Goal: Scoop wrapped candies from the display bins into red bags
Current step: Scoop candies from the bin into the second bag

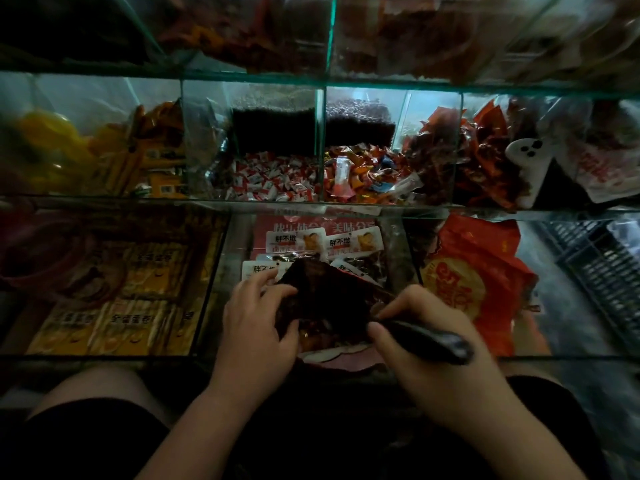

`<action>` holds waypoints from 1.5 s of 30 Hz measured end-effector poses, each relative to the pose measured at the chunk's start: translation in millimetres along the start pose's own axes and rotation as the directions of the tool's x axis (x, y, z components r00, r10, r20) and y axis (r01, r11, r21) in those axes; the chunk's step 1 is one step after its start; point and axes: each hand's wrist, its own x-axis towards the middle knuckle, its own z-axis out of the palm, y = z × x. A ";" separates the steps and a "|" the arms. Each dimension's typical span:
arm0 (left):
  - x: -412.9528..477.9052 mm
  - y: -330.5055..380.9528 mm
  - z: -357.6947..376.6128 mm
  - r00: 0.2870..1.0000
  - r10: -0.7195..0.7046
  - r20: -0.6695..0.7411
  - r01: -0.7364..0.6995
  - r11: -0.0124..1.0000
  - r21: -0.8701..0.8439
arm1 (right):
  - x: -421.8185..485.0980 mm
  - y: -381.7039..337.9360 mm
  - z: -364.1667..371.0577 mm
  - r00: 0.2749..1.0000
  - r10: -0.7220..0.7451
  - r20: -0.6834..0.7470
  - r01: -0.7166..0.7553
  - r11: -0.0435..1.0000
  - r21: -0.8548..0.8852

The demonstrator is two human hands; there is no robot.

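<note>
We are looking at a shop that sells loose sweets and snacks. Glass bins stand in tiers, split by glass walls, each heaped with one sort of goods. In the middle are red-and-white wrapped candies, with mixed candies to their right, orange packets on the left and red packets on the right. Nearer us lie printed snack packs, yellow packs and a red bag.

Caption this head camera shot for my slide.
Left hand grips a red bag, right hand holds a dark scoop at its mouth, before glass candy bins.
</note>
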 end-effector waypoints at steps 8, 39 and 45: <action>-8.1 -10.4 3.8 0.961 -0.094 0.259 0.154 0.963 -0.222 | 11.5 -9.9 37.9 0.999 0.009 -0.046 -0.017 0.983 -0.185; -10.1 -18.0 -0.6 0.914 -0.116 0.389 0.307 0.825 -0.475 | 1.5 -7.1 38.6 0.755 0.623 -0.204 -0.240 0.553 0.798; -12.2 -3.9 -3.8 0.993 -0.091 0.077 0.110 0.951 -0.288 | -14.1 0.1 10.5 0.728 0.645 -0.235 -0.233 0.554 0.799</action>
